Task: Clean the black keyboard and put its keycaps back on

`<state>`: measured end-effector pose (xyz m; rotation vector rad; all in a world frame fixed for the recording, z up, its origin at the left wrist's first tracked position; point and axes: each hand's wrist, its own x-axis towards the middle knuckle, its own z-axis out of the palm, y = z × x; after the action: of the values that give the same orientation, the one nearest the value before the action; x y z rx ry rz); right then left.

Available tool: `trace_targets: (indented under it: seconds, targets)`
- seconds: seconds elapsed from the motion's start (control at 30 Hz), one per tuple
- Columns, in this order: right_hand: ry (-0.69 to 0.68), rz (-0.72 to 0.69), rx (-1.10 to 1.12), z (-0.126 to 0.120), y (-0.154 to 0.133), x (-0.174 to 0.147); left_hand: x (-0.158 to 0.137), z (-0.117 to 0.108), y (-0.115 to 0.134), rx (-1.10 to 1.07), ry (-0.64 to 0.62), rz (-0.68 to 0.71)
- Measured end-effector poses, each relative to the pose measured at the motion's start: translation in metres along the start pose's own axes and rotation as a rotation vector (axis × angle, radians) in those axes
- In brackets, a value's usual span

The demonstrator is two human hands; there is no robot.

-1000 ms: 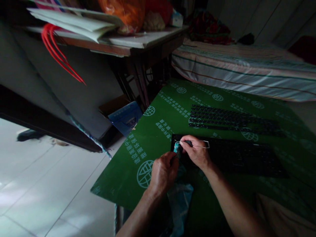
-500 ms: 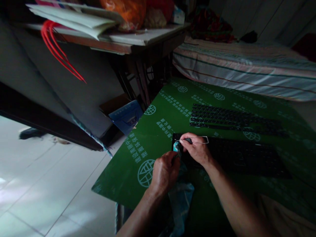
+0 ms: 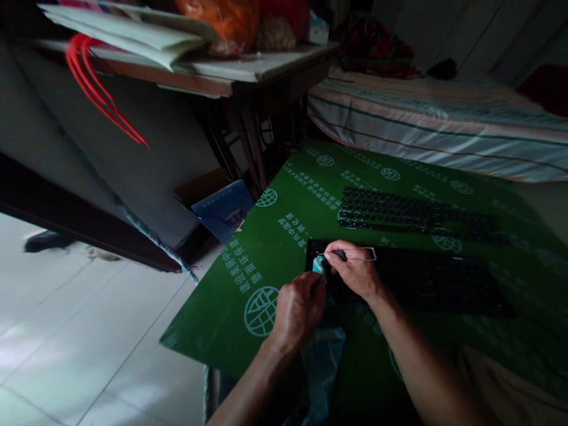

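A black keyboard base [image 3: 444, 284] lies on the green board, its keycaps off as far as the dim light shows. My left hand [image 3: 299, 305] is closed around a light-blue cloth [image 3: 327, 349], whose bunched tip pokes up above the fingers over the keyboard's left end and whose tail hangs down toward me. Just beside that tip, my right hand [image 3: 352, 266] pinches a wire keycap puller [image 3: 369, 254] with a dark middle part; its wire loop sticks out to the right. Behind the keyboard, loose black keycaps [image 3: 399, 207] are laid out in several rows.
The green board [image 3: 208, 331] has printed globes and lettering. A wooden table [image 3: 248, 74] with papers and bags stands at back left, red cords [image 3: 104, 103] hanging off it. At back right is a bed [image 3: 444, 130]. A blue bag [image 3: 226, 207] sits below the board's left edge.
The whole view has shifted slightly, so the surroundings sit a little further left. Both hands keep nearly the same pose, still holding the cloth and the puller.
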<state>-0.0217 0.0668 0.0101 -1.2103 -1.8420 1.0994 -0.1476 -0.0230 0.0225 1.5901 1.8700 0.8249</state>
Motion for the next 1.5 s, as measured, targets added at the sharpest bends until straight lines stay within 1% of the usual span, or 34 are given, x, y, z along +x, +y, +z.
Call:
trace_targets:
  seconds: [0.13, 0.3, 0.57, 0.73, 0.83, 0.93, 1.07, 1.2, 1.37, 1.5]
  targets:
    - [-0.030, 0.025, 0.005, -0.003, 0.000, -0.008, -0.004, 0.000, 0.002, 0.018, -0.027, 0.014]
    - [-0.068, 0.043, 0.005, -0.003, -0.003, -0.016, -0.015, -0.003, -0.003, 0.032, -0.042, 0.024]
    - [-0.067, 0.019, 0.004, -0.002, -0.004, -0.018, -0.022, -0.016, -0.007, 0.026, 0.009, -0.004]
    - [-0.068, 0.007, 0.085, 0.008, -0.005, -0.013, -0.019, -0.021, -0.008, 0.008, 0.075, -0.018]
    - [-0.076, -0.004, 0.112, 0.014, -0.003, -0.009, -0.018, -0.023, -0.011, 0.002, 0.091, -0.043]
    - [-0.092, 0.021, 0.121, 0.014, -0.003, -0.006, -0.018, -0.024, -0.013, 0.026, 0.092, -0.056]
    - [-0.092, 0.046, 0.142, 0.010, -0.005, -0.011, -0.021, -0.025, -0.013, 0.040, 0.083, -0.020]
    - [-0.115, 0.041, 0.176, 0.013, -0.005, -0.020, -0.029, -0.025, -0.012, 0.030, 0.081, 0.001]
    - [-0.137, 0.004, 0.126, 0.016, -0.004, -0.024, -0.035, -0.025, -0.015, 0.026, 0.070, 0.019]
    - [-0.156, -0.004, 0.088, 0.011, -0.007, -0.024, -0.036, -0.024, -0.015, 0.040, 0.067, 0.035]
